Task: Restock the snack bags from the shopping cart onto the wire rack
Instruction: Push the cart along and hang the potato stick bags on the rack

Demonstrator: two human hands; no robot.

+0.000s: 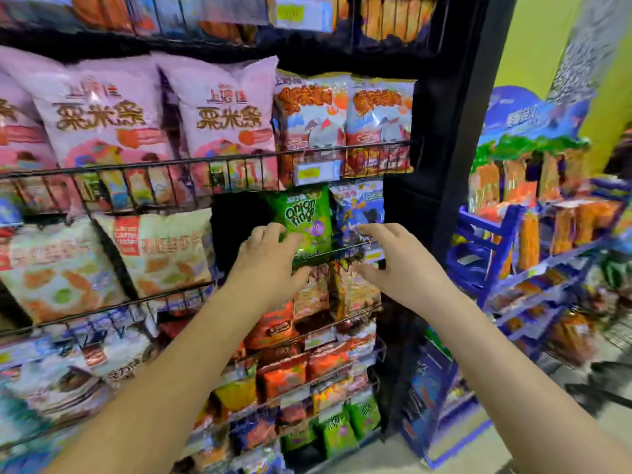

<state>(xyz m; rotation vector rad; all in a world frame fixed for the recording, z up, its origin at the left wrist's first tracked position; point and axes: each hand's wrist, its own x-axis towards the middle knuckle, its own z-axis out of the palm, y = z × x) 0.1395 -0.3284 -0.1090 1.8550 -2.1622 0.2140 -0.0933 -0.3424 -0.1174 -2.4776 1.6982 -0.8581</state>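
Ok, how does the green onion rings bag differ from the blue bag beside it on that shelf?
The green onion rings bag has readable lettering; the blue bag shows print too blurred to read. The left hand grips the green bag's lower left corner; the right hand just touches the blue bag with straight fingers. Both stand upright, side by side, behind one wire rail.

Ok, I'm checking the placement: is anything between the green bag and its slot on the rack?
Nothing visible. The green bag already stands behind the front wire, left hand gripping it, blue bag beside.
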